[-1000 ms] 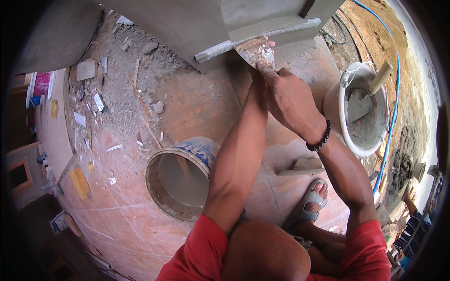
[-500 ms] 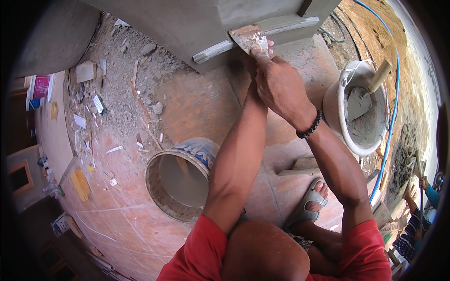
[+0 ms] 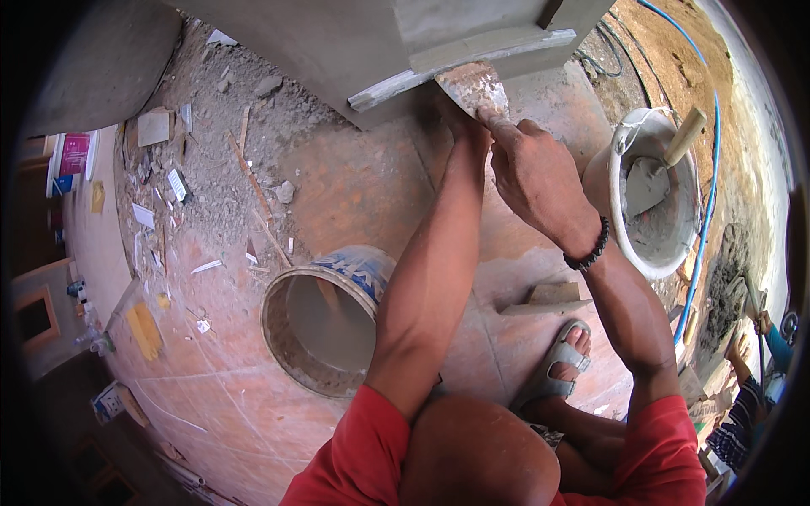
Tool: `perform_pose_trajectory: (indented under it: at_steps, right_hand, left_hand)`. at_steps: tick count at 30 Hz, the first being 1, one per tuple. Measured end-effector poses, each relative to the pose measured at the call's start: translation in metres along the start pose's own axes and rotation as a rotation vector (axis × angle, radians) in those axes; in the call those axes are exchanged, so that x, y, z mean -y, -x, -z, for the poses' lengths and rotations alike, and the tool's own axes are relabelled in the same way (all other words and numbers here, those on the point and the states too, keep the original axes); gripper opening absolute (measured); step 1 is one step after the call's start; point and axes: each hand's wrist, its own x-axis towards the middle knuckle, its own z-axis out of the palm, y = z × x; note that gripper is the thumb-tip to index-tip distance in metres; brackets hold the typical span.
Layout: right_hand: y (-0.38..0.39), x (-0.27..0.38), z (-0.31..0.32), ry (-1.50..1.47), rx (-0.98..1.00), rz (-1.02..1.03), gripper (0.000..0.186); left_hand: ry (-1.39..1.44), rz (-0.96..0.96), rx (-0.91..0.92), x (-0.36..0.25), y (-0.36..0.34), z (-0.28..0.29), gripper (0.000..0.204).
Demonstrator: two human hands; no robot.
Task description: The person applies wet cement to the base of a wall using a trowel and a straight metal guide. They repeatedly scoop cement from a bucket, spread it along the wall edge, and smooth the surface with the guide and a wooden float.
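My right hand (image 3: 540, 177), with a dark bead bracelet at its wrist, grips a scraper with a plaster-stained blade (image 3: 468, 83), its index finger pressed toward the blade. Behind that blade is my left hand (image 3: 464, 122), whose fingers are hidden; its forearm crosses under the scraper. The blade lies against or just in front of a long pale strip (image 3: 380, 93) along the base of the grey plastered wall (image 3: 321, 42); I cannot tell whether it touches.
A bucket of grey liquid (image 3: 278, 337) stands lower left, another bucket (image 3: 619, 211) with a wooden-handled trowel at right. Wood offcuts (image 3: 548, 299) lie near my sandalled foot (image 3: 557, 371). Rubble (image 3: 224, 126) covers the left ground; a blue hose (image 3: 709, 194) runs right; co-workers' arms (image 3: 747, 384) show far right.
The scraper and both hands rose and shifted left half a second ago, then moved down and right. Left fingertips visible earlier are now hidden. Another co-worker's hand has appeared far right.
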Motion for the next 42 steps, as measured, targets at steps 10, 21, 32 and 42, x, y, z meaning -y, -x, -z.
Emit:
perform_pose_trajectory:
  at_steps: [10,21,32,42]
  right_hand:
    - [-0.031,-0.030,-0.014,-0.031,-0.111,0.016,0.041]
    - [-0.007,-0.030,0.014,-0.015,-0.047,0.040,0.038]
    - [-0.036,-0.066,-0.003,0.028,-0.155,0.067,0.039]
    - [-0.017,-0.065,0.033,0.085,-0.088,0.044,0.040]
  left_hand:
    - [0.363,0.077,-0.088,-0.021,0.007,-0.012,0.019]
    - [0.312,0.034,-0.216,-0.008,0.000,-0.012,0.015]
    - [0.262,0.098,-0.094,-0.020,0.005,-0.012,0.023]
    - [0.196,0.104,-0.078,-0.015,0.003,-0.007,0.025]
